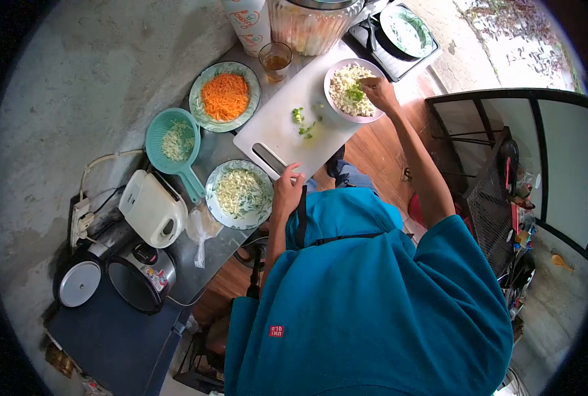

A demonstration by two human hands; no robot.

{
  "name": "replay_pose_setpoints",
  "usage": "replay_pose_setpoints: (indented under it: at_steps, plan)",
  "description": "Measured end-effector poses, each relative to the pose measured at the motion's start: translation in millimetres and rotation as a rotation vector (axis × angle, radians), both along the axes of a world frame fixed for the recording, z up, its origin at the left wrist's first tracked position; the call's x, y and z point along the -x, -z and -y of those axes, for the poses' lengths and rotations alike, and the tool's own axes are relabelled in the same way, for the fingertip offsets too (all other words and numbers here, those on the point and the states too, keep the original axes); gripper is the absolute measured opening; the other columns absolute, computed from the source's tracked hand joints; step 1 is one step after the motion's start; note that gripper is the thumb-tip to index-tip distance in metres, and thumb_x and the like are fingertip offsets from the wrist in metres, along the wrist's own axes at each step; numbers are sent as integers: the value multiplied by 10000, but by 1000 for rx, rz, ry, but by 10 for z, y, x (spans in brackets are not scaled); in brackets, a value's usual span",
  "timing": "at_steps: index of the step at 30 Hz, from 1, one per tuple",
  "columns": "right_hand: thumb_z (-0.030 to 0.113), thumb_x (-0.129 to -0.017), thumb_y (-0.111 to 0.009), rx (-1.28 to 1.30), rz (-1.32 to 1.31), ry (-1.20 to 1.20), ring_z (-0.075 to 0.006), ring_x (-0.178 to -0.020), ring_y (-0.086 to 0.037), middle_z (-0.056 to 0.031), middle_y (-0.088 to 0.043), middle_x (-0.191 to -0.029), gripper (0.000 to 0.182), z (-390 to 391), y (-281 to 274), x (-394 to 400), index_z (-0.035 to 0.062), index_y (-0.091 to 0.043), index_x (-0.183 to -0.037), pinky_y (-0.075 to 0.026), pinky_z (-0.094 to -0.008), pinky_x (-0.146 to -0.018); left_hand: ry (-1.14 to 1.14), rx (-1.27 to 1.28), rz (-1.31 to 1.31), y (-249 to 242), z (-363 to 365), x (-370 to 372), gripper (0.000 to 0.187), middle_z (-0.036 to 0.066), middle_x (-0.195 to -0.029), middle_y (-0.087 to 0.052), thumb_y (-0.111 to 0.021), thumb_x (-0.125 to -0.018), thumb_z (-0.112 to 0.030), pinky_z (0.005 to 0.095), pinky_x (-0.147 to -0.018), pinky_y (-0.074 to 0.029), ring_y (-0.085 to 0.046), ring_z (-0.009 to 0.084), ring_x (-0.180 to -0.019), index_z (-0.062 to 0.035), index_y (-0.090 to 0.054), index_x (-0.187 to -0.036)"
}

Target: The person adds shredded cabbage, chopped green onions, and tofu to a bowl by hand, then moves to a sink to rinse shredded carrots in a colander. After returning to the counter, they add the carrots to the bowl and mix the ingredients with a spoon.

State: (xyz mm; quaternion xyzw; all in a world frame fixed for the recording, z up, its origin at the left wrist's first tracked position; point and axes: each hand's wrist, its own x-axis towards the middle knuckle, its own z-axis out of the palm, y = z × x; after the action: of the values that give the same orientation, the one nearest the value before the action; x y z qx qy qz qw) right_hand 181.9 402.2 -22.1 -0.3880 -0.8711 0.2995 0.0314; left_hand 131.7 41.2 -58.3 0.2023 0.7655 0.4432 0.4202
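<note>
My right hand point(381, 94) is over a pale pink bowl point(356, 119), its fingers bunched together just above chopped green onion point(355, 94). Whatever those fingers hold is hidden. Under the greens, small pale chopped pieces point(344, 80) fill the bowl, which stands at the far right end of a white cutting board point(277, 122). A few loose green onion bits point(306, 130) lie on the board. My left hand point(287, 190) grips the board's near edge, beside its handle slot point(268, 158).
Left of the board are a plate of shredded carrot point(225, 96), a green strainer point(155, 142) and a plate of pale shreds point(241, 193). A glass point(275, 63) and large jar point(314, 30) stand behind. A stove with a pan point(405, 56) is at back right.
</note>
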Motion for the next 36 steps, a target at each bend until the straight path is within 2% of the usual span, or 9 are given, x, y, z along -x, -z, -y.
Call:
replay_pose_setpoints:
  at_steps: [2, 6, 11, 15, 17, 21, 24, 32, 36]
  plan:
    - [191, -792, -573, -134, 138, -59, -267, -721, -672, -132, -696, -910, 304, -20, -91, 28, 64, -681, -1046, -523, -359, -689, -2, 16, 2, -17, -8, 8, 378, 108, -886, -660, -550, -890, -179, 288, -620, -495, -622, 147, -655, -31, -499, -1234]
    - [94, -760, -510, -78, -40, -87, -294, -762, -666, -148, -685, -904, 304, -117, 47, -31, 106, -704, -994, -530, -367, -731, -14, 21, -7, -43, -1, 7, 382, 108, -886, -659, -552, -888, -181, 288, -621, -499, -629, 151, -659, -32, -499, -1236]
    - [174, -777, -584, -390, 215, 88, -300, -749, -665, -127, -686, -813, 192, -42, 14, -16, 183, -726, -907, -529, -405, -683, -33, 6, 20, -46, 22, -16, 387, 112, -876, -661, -565, -881, -182, 294, -607, -496, -629, 156, -646, -34, -504, -1234]
    - [232, -768, -637, -294, 171, 79, -356, -713, -656, -178, -673, -786, 122, 13, -229, 44, 154, -722, -807, -518, -435, -625, -31, 8, -21, -62, 52, -20, 391, 117, -868, -661, -573, -876, -183, 299, -603, -494, -628, 160, -643, -28, -507, -1229]
    - [297, -741, -690, -238, 211, 112, -331, -702, -661, -170, -676, -770, 168, 6, -225, 64, 158, -728, -829, -513, -414, -630, -56, 26, 23, -98, 37, -9, 354, 147, -867, -662, -572, -874, -206, 385, -679, -503, -648, 269, -728, -48, -531, -1188]
    - [304, -725, -705, -135, 22, 49, -312, -720, -666, -174, -678, -778, 216, -100, 1, 11, 150, -732, -873, -517, -397, -669, -53, 26, 8, -66, 45, -10, 351, 148, -863, -661, -572, -874, -203, 382, -673, -504, -650, 266, -726, -52, -532, -1189]
    - [308, -709, -718, 63, 77, 155, -302, -747, -669, -176, -683, -847, 285, -72, -71, 0, 128, -726, -930, -518, -376, -708, -46, -2, -10, -34, 51, -6, 386, 126, -857, -662, -581, -866, -170, 305, -598, -495, -629, 166, -635, -33, -515, -1221]
    - [271, -770, -664, -145, 10, 73, -281, -799, -677, -152, -690, -890, 425, 156, -16, -63, 76, -627, -1146, -517, -385, -739, -30, -5, -38, 49, 46, -15, 388, 111, -845, -656, -580, -870, -178, 297, -590, -493, -621, 156, -619, -34, -513, -1224]
    - [60, -769, -559, 41, -133, 12, -354, -743, -655, -227, -650, -791, 267, 816, 3, -39, 56, -678, -1008, -517, -421, -707, -44, -11, -11, 1, -15, -6, 381, 102, -845, -654, -575, -874, -181, 296, -587, -490, -617, 153, -616, -31, -517, -1220]
